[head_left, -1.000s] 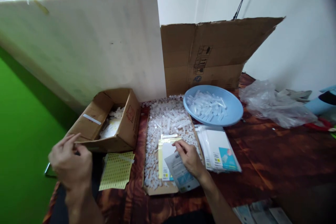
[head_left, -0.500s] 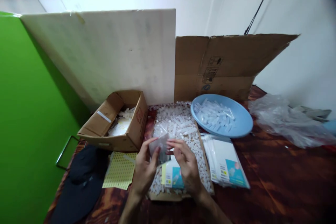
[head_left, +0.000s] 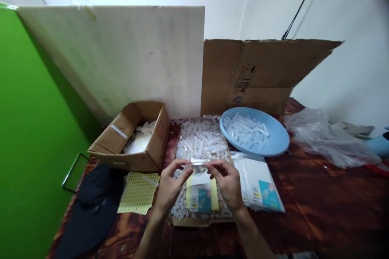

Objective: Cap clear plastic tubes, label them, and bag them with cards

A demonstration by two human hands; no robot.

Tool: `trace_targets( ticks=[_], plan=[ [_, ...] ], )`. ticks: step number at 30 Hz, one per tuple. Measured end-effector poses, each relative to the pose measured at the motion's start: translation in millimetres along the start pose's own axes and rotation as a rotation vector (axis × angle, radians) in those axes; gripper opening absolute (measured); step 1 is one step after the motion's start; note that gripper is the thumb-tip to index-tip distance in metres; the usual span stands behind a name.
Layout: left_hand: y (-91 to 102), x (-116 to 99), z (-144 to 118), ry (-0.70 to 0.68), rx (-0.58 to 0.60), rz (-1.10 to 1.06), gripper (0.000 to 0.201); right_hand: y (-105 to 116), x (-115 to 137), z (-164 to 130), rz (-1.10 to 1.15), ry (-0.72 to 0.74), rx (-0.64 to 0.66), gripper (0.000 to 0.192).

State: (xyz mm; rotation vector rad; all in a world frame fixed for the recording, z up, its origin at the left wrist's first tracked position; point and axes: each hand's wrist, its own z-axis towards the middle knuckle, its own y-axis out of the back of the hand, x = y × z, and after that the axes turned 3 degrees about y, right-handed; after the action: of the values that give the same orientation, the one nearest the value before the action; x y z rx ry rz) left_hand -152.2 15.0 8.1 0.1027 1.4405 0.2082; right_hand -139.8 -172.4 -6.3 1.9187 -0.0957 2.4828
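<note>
Between my two hands a small clear plastic bag (head_left: 199, 166) is stretched level over the board. My left hand (head_left: 172, 183) pinches its left end with thumb and forefinger. The right end is pinched the same way by my right hand (head_left: 226, 183). Just below lies a printed card (head_left: 200, 201) with a teal picture, on a yellow sheet (head_left: 215, 197). Both rest on a cardboard tray (head_left: 194, 221) covered with small white pieces (head_left: 191, 128). Longer whitish strips (head_left: 209, 144) lie in the tray's middle.
A blue basin (head_left: 278, 139) of translucent strips stands right of the tray, with bagged cards (head_left: 258, 182) in front. An open carton (head_left: 153, 158), yellow label sheets (head_left: 138, 194) and a black cap (head_left: 94, 206) are left. Crumpled plastic (head_left: 322, 137) lies far right.
The clear bag has gone from tilted upright near my left hand to stretched flat between both hands. My right hand has moved right and now grips its end. The view shifted slightly.
</note>
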Motion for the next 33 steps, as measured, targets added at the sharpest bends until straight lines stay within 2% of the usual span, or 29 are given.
trace_targets(
  ticks=[4, 8, 13, 17, 19, 23, 25, 27, 30, 33],
  plan=[
    [-10.5, 7, -1, 0.088, 0.087, -0.053, 0.024, -2, -3, -5, -0.009, 0.005, 0.005, 0.015],
    [-21.0, 18, -2, 0.147, 0.054, -0.112, 0.027, -4, -7, -9, -0.015, -0.005, 0.022, 0.015],
    [-22.8, 20, -7, 0.065, 0.018, -0.074, 0.018, -3, -11, -10, -0.011, -0.034, 0.02, 0.016],
    [-17.6, 13, -6, -0.014, -0.007, -0.14, 0.021, 1, -9, -6, -0.079, 0.101, 0.003, 0.012],
    [-14.6, 12, -4, -0.07, -0.017, -0.134, 0.013, 5, -10, -4, -0.119, 0.161, -0.018, 0.009],
    [-11.9, 25, 0, -0.133, -0.111, -0.123, 0.009, 13, -18, -4, -0.128, 0.211, 0.014, 0.006],
    [-11.8, 35, 0, -0.126, -0.107, -0.152, 0.012, 16, -26, -6, -0.11, 0.197, 0.05, 0.007],
    [-11.6, 44, -3, -0.111, -0.033, -0.158, 0.017, 20, -35, -9, -0.101, 0.156, 0.075, 0.009],
    [-11.9, 53, -11, -0.054, 0.056, -0.134, 0.011, 26, -49, -16, -0.105, 0.097, 0.101, 0.012],
    [-15.0, 60, -21, 0.027, 0.028, -0.169, 0.007, 29, -58, -26, -0.097, 0.03, 0.088, 0.015]
  ],
)
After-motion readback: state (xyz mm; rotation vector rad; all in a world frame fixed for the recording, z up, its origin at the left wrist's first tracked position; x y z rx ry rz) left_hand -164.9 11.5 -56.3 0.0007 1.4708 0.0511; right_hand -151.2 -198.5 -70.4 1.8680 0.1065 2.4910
